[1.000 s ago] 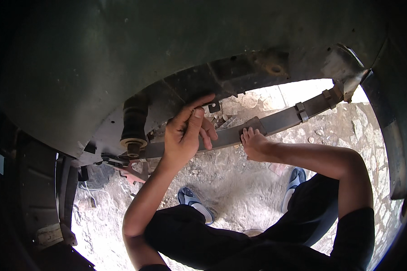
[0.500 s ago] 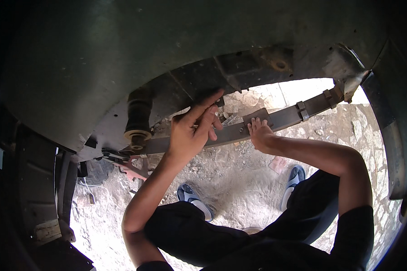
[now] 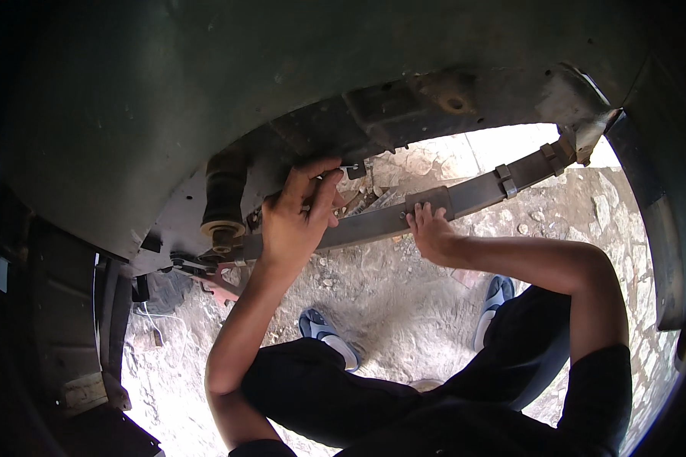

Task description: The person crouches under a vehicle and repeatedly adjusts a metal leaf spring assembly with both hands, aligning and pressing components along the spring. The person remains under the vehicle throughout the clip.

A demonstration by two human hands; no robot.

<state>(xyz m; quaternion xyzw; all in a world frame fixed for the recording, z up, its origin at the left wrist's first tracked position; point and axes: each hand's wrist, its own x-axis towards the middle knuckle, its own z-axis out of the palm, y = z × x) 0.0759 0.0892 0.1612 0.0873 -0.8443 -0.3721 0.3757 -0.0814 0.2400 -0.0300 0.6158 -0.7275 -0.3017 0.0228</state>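
Note:
My left hand (image 3: pixel 297 213) is raised beneath the dark underside of a wheel arch, its fingers half bent and apart, with nothing visible between them. Its index fingertip is beside a small dark bracket (image 3: pixel 355 170) with a thin bright metal piece; whether they touch I cannot tell. Below it, a long leaf spring (image 3: pixel 373 223) slants up toward the right. My right hand (image 3: pixel 432 227) rests with spread fingers against the flat plate (image 3: pixel 438 202) at the spring's middle. Part of the spring's left stretch is hidden behind my left hand.
A dark cylindrical rubber-like mount (image 3: pixel 225 186) hangs left of my left hand. Metal clamps (image 3: pixel 504 180) band the spring's right part. A reddish stand (image 3: pixel 222 283) is at the lower left. The green-black fender (image 3: pixel 282 68) curves overhead; rough stony ground (image 3: pixel 404 305) lies beneath.
My left hand has shifted slightly left, and its pointing index finger has bent. More of the small bracket shows now. My right hand stays on the plate, its fingers slightly rearranged.

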